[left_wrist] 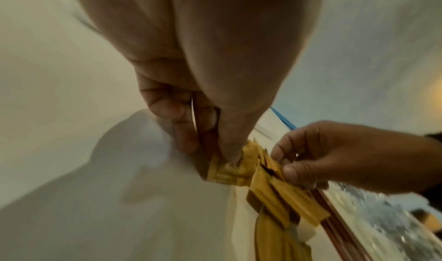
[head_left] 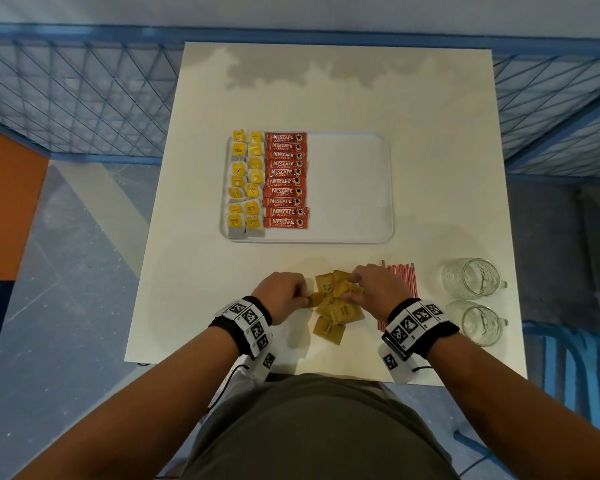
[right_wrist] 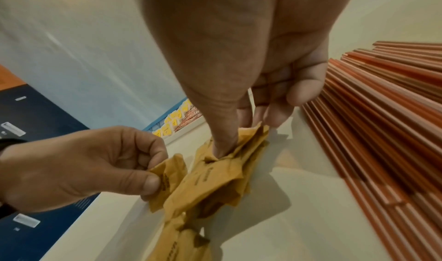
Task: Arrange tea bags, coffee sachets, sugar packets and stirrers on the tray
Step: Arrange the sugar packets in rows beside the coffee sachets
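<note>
1. The head view looked steeply down from above the person's chest, taking in the whole table (head_left: 413, 188), with the tray (head_left: 350, 188) beyond the hands.
2. The left wrist view sat close under the left hand (left_wrist: 203, 66), facing along its fingers toward the sugar packets (left_wrist: 270, 187); the right hand (left_wrist: 339, 155) entered from its right side.
3. The right wrist view sat equally close under the right hand (right_wrist: 239, 57), facing along its fingers; the left hand (right_wrist: 79, 166) entered from its left side, with the stirrers (right_wrist: 382, 125) just beside.
4. All three views shared the sugar packets and both hands.
</note>
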Demonstrator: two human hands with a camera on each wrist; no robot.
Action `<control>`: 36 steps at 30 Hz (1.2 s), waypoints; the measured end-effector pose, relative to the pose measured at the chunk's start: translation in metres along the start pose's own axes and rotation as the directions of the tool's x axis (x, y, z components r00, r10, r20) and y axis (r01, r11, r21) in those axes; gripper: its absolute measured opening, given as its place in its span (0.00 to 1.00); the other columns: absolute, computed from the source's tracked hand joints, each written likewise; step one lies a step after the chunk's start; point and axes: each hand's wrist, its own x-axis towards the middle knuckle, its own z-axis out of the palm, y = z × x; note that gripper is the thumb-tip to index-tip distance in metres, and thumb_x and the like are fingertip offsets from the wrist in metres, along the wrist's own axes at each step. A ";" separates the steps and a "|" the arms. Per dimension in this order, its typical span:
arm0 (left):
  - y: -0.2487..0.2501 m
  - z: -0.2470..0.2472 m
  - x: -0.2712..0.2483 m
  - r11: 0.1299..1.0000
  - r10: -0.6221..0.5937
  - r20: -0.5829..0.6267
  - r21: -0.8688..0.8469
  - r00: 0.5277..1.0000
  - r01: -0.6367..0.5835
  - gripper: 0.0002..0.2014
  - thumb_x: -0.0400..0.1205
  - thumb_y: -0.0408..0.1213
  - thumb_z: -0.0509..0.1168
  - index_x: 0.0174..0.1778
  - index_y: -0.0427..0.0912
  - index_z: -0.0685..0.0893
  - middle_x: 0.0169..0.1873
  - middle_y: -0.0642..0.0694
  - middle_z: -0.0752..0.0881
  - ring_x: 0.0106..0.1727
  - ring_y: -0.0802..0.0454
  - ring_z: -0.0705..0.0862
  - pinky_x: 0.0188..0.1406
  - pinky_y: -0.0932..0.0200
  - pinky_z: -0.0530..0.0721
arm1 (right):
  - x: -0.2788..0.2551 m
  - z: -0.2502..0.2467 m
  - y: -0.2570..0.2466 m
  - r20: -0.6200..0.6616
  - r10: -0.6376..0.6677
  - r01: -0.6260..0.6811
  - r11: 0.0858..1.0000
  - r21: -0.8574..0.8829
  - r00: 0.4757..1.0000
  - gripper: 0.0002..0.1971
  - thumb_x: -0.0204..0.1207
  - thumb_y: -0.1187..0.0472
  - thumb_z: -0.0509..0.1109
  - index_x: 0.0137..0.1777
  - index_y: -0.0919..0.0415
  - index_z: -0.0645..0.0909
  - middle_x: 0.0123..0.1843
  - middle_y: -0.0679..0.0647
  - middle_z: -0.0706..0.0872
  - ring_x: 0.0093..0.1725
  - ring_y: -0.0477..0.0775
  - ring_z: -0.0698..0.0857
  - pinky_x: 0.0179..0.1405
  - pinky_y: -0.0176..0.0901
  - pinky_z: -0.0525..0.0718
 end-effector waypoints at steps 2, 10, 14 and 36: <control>-0.005 -0.003 -0.006 0.997 -0.013 0.003 -0.078 1.000 0.013 0.07 0.78 0.40 0.74 0.40 0.48 0.82 0.38 0.50 0.86 0.40 0.51 0.82 0.42 0.56 0.79 | -0.001 0.002 -0.001 0.008 0.010 -0.010 1.000 0.004 1.000 0.19 0.79 0.42 0.73 0.64 0.51 0.81 0.56 0.47 0.84 0.57 0.53 0.83 0.55 0.50 0.82; -0.011 -0.021 -0.034 0.904 -0.054 -0.014 -0.426 0.998 0.043 0.07 0.80 0.28 0.72 0.50 0.43 0.85 0.40 0.47 0.88 0.34 0.61 0.86 0.38 0.69 0.83 | -0.013 0.010 -0.006 -0.047 0.009 -0.008 1.000 0.030 0.999 0.06 0.83 0.51 0.70 0.47 0.51 0.83 0.47 0.46 0.82 0.49 0.50 0.84 0.51 0.49 0.84; -0.014 -0.030 -0.045 0.857 -0.071 -0.034 -0.513 0.997 0.044 0.11 0.79 0.27 0.72 0.54 0.44 0.88 0.42 0.45 0.90 0.36 0.59 0.86 0.37 0.66 0.82 | -0.020 0.014 -0.006 -0.098 -0.005 0.010 0.999 0.051 0.995 0.07 0.84 0.50 0.67 0.47 0.50 0.83 0.48 0.45 0.83 0.48 0.50 0.83 0.51 0.47 0.84; 0.004 -0.067 -0.080 0.625 -0.119 -0.111 -0.781 0.987 -0.012 0.06 0.85 0.28 0.66 0.42 0.37 0.79 0.36 0.39 0.89 0.36 0.47 0.89 0.36 0.55 0.88 | -0.031 0.001 -0.053 -0.256 -0.028 0.111 0.943 0.315 0.966 0.10 0.81 0.60 0.69 0.59 0.54 0.87 0.53 0.47 0.88 0.48 0.48 0.85 0.47 0.39 0.77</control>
